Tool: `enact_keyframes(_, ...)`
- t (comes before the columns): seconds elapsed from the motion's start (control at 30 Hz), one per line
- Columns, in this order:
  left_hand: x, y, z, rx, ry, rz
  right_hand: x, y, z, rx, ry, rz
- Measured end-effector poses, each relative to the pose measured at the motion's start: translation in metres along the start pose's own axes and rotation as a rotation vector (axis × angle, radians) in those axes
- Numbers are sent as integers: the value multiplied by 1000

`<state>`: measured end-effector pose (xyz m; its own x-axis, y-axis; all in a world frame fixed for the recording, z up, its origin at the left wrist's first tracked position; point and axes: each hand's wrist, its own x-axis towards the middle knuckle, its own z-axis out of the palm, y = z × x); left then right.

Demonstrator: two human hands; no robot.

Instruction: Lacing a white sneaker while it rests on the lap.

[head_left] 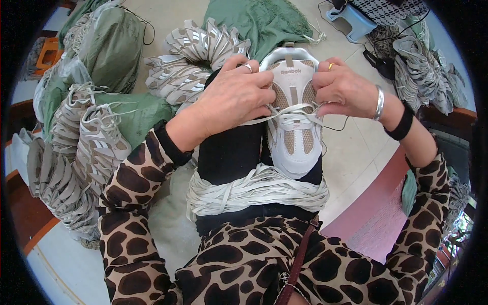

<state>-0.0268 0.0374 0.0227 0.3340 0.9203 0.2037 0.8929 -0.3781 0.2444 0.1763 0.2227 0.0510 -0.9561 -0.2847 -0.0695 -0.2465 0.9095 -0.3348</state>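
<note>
Gripping: 2 bare hands work 1 shoe upper at the centre of the frame, resting on the person's lap.
Left hand [235,96]: fingers curled shut over the left edge of the shoe upper, pinching a flat white lace; 1 silver ring on a finger.
Right hand [343,87]: fingers pinched together on the right edge of the shoe upper at the lace; 1 gold ring, 1 wide silver bangle [378,103] at the wrist, 1 black cuff below it.
Shoe upper [294,118]: 1, white smooth panels with tan mesh inserts, rounded toe pointing to the lower frame, tongue tab toward the top; soft, with no sole seen.
Lace [291,115]: flat white tape, crossing the front of the shoe upper between the 2 hands.
Lace bundle [256,190]: 1 thick sheaf of many flat white laces, draped across the black-clad lap just below the shoe upper.
Sleeves [133,178]: 2, brown-and-tan animal-spot fabric.
Stacked uppers [195,53]: fanned rows, too many to count, in the upper centre; more rows at the left [84,147] and upper right [424,68], grey-white and ribbed-looking.
Sacks [109,48]: at least 2 green woven ones at upper left; 1 green cloth [264,20] at top centre.
Stool [356,20]: 1, light blue plastic, top right.
Floor [356,152]: pale smooth tiles.
</note>
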Motion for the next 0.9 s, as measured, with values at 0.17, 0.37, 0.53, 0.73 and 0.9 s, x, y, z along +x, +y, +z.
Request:
enact_keyframes(0.17,9,9,16,-203,2,-186,-4,-10,10,118,68,163)
enact_keyframes(0.37,29,10,6,-254,-144,-290,15,-6,11,83,59,338)
enact_keyframes(0.53,44,-22,-5,-581,333,-328,45,49,-41,865,727,619)
enact_keyframes(0.73,76,-69,-20,-670,493,-465,88,28,-42,1391,545,739)
enact_keyframes(0.9,89,-68,-31,-1258,515,-685,98,94,-54,1202,563,465)
